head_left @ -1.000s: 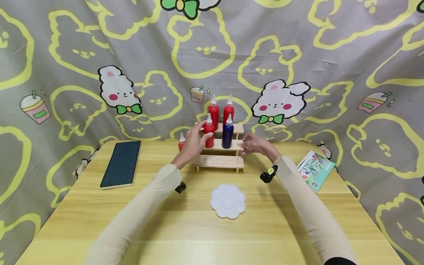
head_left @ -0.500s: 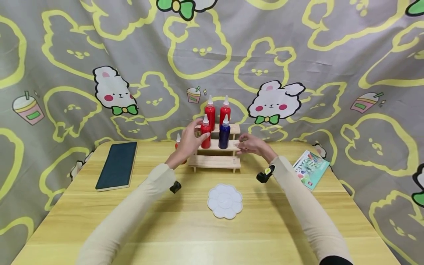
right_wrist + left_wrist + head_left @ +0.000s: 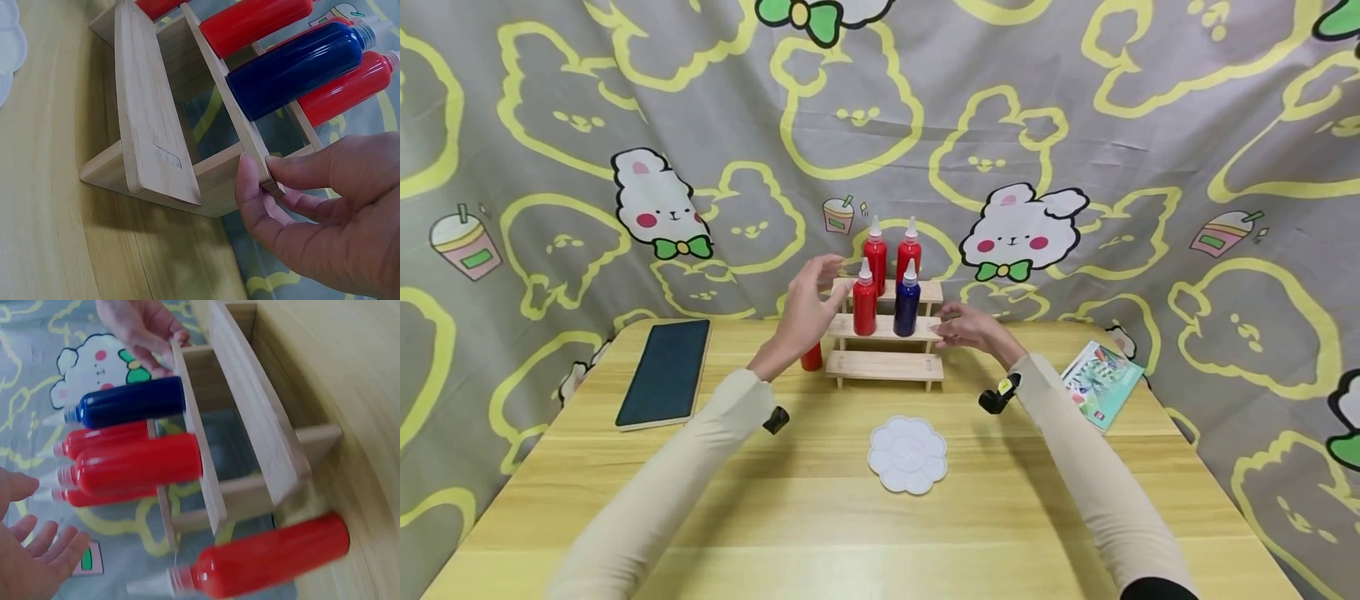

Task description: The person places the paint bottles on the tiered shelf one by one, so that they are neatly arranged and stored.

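Observation:
A three-step wooden rack [image 3: 883, 366] stands at the back of the table. On its middle step are a red paint bottle [image 3: 865, 308] and a dark blue paint bottle [image 3: 907, 308], both upright. Two more red bottles stand on the top step. My left hand [image 3: 805, 310] is apart from the rack at its left, fingers spread, holding nothing. Partly hidden behind that hand, another red bottle [image 3: 275, 556] stands on the table. With thumb and fingers, my right hand [image 3: 331, 212] pinches the right end of the middle step.
A white flower-shaped palette [image 3: 907, 455] lies in front of the rack. To the left is a dark board [image 3: 665, 372] with a light edge; to the right lies a teal-covered book [image 3: 1103, 385]. A patterned curtain [image 3: 737, 100] hangs behind the table.
My left hand has let go of the red bottle on the middle step and moved away to the left, its fingers opening. My right hand stays at the rack's end.

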`<state>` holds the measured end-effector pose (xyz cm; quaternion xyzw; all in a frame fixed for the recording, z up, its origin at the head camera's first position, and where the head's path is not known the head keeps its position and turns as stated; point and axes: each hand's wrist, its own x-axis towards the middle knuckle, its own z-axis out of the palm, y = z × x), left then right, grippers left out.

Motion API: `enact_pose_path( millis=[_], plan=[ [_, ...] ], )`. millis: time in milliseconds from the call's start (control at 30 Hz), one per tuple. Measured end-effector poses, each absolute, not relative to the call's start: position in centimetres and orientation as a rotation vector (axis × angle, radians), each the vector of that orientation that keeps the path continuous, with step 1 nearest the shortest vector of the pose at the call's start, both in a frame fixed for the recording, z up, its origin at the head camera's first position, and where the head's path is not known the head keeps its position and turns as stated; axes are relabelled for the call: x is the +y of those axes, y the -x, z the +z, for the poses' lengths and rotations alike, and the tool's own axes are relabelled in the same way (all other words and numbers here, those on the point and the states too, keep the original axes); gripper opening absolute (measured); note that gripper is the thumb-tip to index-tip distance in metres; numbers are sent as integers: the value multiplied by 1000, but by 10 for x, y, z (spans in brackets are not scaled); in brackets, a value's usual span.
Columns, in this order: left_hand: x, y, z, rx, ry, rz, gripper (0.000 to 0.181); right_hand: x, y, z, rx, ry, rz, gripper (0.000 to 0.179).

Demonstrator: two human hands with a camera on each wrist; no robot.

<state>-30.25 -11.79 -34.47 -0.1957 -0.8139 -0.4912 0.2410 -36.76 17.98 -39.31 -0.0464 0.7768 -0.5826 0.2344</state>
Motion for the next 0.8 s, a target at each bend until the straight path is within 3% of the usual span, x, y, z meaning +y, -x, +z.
enact_pose_path(
  millis=[467, 800],
  plan=[
    [-177, 301, -355, -2260, 490, -1185, 31, 180, 371, -390, 2105, 114, -1612, 47],
    [-199, 304, -399, -2375, 439, -1274, 34, 179, 369, -393, 2099, 115, -1634, 40]
  ],
)
